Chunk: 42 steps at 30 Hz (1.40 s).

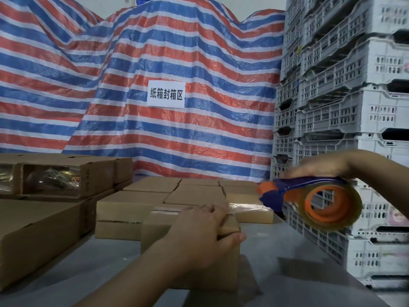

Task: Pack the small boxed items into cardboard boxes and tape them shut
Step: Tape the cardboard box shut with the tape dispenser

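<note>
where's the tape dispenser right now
In the head view it is at right, gripped by the right hand: the tape dispenser hangs in the air before the grey crates, right of the cardboard box.

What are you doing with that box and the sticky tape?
A person is taping a small cardboard box shut on the grey table. The left hand presses down on top of the box, while the right hand grips a blue and orange tape dispenser, with clear tape stretched from it to the box. More closed boxes sit behind.
</note>
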{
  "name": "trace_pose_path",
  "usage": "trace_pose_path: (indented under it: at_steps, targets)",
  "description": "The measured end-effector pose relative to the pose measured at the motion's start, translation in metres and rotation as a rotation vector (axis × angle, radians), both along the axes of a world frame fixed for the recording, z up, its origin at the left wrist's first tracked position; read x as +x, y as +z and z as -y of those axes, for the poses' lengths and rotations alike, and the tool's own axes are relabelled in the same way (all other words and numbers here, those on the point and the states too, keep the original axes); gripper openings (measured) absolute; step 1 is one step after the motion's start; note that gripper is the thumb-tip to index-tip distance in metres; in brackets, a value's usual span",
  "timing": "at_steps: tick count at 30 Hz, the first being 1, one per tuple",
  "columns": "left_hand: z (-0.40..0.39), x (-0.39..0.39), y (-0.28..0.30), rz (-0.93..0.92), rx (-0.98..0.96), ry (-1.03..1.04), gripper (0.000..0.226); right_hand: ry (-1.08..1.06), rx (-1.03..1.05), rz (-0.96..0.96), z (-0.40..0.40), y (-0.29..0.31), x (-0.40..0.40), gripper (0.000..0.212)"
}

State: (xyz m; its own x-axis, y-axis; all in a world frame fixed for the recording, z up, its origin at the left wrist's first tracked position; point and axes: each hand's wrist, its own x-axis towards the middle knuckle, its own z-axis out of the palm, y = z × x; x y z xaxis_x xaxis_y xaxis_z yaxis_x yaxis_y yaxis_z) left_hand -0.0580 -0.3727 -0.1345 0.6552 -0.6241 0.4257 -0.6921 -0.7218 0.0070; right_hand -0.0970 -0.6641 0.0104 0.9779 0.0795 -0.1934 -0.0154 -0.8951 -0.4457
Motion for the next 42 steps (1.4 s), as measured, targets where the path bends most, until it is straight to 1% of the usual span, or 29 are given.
trace_pose_path:
  at_steps: [1,2,4,5,6,9,12,17,22,27,32,36,38,42]
  targets:
    - [0.0,0.0,-0.001,-0.005,-0.005,-0.019,0.074,-0.018,-0.043,0.003,-0.005,-0.001,-0.004,0.039]
    - [-0.001,0.001,-0.001,-0.005,-0.009,-0.034,0.071,-0.03,-0.15,0.023,-0.012,-0.004,-0.005,0.04]
    - [-0.001,0.002,-0.002,0.006,-0.014,-0.045,0.066,-0.046,-0.444,0.099,-0.033,-0.015,0.001,0.047]
    - [-0.001,0.002,-0.002,0.018,-0.015,-0.044,0.064,-0.054,-0.556,0.137,-0.045,-0.022,0.006,0.055]
    - [0.0,0.003,-0.003,0.033,-0.017,-0.039,0.064,-0.059,-0.622,0.17,-0.056,-0.028,0.01,0.058]
    - [0.003,0.003,-0.002,0.055,-0.013,-0.015,0.064,-0.068,-0.718,0.256,-0.078,-0.032,0.015,0.053]
    - [0.003,0.003,-0.001,0.052,-0.016,-0.018,0.062,-0.076,-0.805,0.283,-0.091,-0.026,0.009,0.05]
    - [0.004,0.003,0.0,0.047,-0.012,-0.022,0.062,-0.055,-1.059,0.298,-0.118,-0.022,0.006,0.045]
    - [0.005,-0.002,0.002,0.025,-0.006,-0.006,0.063,-0.08,-1.217,0.264,-0.138,-0.02,0.005,0.036]
    - [0.009,-0.004,0.005,0.045,0.02,0.04,0.064,-0.099,-1.322,0.272,-0.156,-0.022,0.002,0.034]
    - [0.012,-0.004,0.006,0.027,0.031,0.064,0.065,-0.117,-1.374,0.301,-0.169,-0.024,-0.004,0.023]
    - [0.014,-0.006,0.007,0.03,0.027,0.077,0.065,-0.142,-1.402,0.279,-0.171,-0.025,-0.008,0.028]
    - [0.015,-0.007,0.007,0.031,0.046,0.096,0.065,-0.149,-1.376,0.272,-0.167,-0.026,-0.007,0.03]
    - [0.014,-0.01,0.006,0.061,0.027,0.091,0.065,-0.161,-1.173,0.266,-0.143,-0.025,-0.011,0.036]
